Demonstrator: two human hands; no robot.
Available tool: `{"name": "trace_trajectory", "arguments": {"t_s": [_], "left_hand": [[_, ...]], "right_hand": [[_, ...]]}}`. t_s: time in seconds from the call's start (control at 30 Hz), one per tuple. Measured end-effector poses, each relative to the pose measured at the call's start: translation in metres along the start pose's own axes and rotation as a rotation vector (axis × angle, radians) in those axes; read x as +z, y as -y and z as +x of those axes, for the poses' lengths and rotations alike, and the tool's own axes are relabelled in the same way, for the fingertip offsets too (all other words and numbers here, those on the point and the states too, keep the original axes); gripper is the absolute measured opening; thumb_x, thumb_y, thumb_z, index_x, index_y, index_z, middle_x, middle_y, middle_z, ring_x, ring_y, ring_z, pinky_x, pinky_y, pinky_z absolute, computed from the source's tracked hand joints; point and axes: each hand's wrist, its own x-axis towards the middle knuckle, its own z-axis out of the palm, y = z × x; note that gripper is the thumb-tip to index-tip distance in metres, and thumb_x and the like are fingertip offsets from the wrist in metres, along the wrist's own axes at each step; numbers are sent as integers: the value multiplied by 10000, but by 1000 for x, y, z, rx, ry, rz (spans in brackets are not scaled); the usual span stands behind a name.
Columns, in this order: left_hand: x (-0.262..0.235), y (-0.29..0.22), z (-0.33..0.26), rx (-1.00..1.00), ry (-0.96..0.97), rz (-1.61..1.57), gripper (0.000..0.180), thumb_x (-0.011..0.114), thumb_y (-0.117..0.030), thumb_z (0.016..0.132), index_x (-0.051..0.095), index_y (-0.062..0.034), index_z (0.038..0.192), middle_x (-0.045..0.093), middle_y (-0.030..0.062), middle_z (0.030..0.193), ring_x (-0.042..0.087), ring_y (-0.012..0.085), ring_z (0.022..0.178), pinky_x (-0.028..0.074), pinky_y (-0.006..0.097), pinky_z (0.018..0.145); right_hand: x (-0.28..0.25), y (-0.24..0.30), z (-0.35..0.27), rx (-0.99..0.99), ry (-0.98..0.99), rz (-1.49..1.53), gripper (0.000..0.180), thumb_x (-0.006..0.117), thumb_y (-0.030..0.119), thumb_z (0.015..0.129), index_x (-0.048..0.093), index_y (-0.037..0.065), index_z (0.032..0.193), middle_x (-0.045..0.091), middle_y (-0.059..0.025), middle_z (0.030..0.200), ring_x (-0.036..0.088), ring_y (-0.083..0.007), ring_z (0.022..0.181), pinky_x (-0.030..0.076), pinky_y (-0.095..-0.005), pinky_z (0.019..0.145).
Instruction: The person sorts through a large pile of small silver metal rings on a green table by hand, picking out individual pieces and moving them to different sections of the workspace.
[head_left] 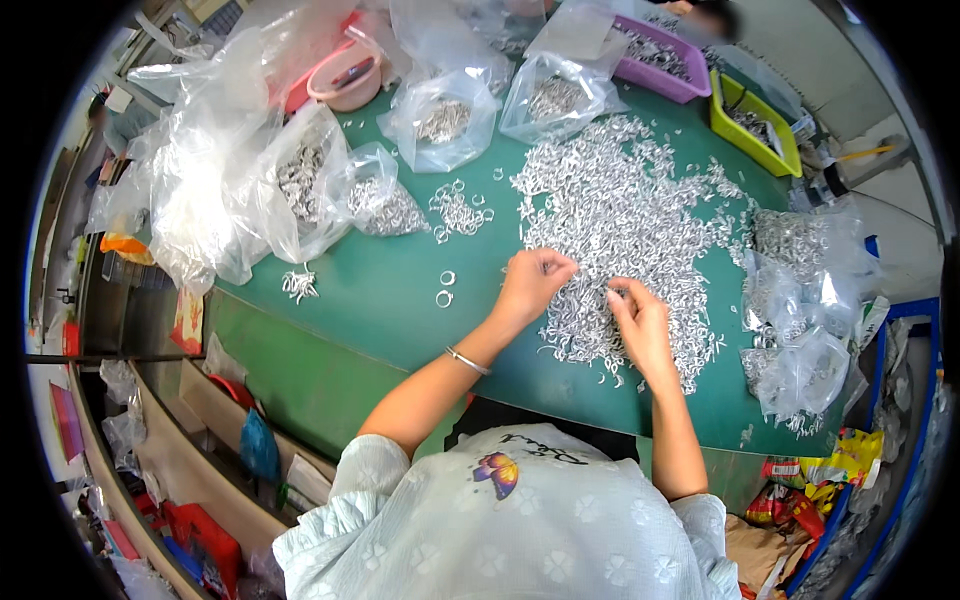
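A broad heap of small silver metal pieces point(620, 210) spreads over the green table point(390, 325). Over its near left part is my left hand point(532, 285), thumb and fingertips pinched together. My right hand point(642, 322) hovers over the near middle of the heap, a short way to the right, its thumb and forefinger also closed. Whatever lies between the fingertips of either hand is too small to make out. Left of my left hand lie two silver rings point(444, 298), one behind the other. Behind them is a small group of silver rings point(460, 212).
Clear plastic bags of metal parts point(440, 125) stand along the back and left. A purple basket point(690, 90) and a lime-green basket point(775, 160) hold parts at the back right. More filled bags point(800, 340) lie at the right edge. A pink bowl point(345, 95) sits back left.
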Motion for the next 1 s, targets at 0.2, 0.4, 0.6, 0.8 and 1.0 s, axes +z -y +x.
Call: {"name": "trace_trajectory", "arguments": {"t_s": [0.2,0.4,0.6,0.8,1.0], "left_hand": [[16,-5,-13,180,96,-72,125,666,-80,878,695,33,923,672,10,821,566,56,773,466,231,689],[69,-11,-30,228,56,-249,113,691,-101,850,682,3,893,537,-22,660,457,47,619,395,231,553],[109,-44,-37,162,273,0,143,670,-139,899,671,-27,987,619,-28,819,505,28,719,437,198,639],[104,-44,-19,-126,246,-247,191,490,-109,986,625,-35,1100,482,-41,681,394,39,574,331,199,508],[86,-45,-13,-175,-5,-130,204,504,-51,959,632,6,1107,594,4,780,448,47,607,367,198,524]], "right_hand": [[22,4,3,-105,-48,156,274,585,261,946,642,-5,979,525,-133,588,511,-203,534,415,-359,541],[-6,-18,-23,-48,-124,238,282,546,221,964,594,-22,831,492,-86,585,449,-150,541,373,-339,527],[-55,-59,-67,253,-216,892,305,487,232,1004,574,41,783,345,65,564,307,-51,487,242,-239,444],[-110,-102,-76,251,-184,1641,245,468,259,967,578,48,909,572,-68,790,477,-156,592,365,-249,419],[-115,-112,-81,353,16,1641,238,433,215,1019,562,34,933,371,10,629,379,-97,525,307,-233,387]]}}
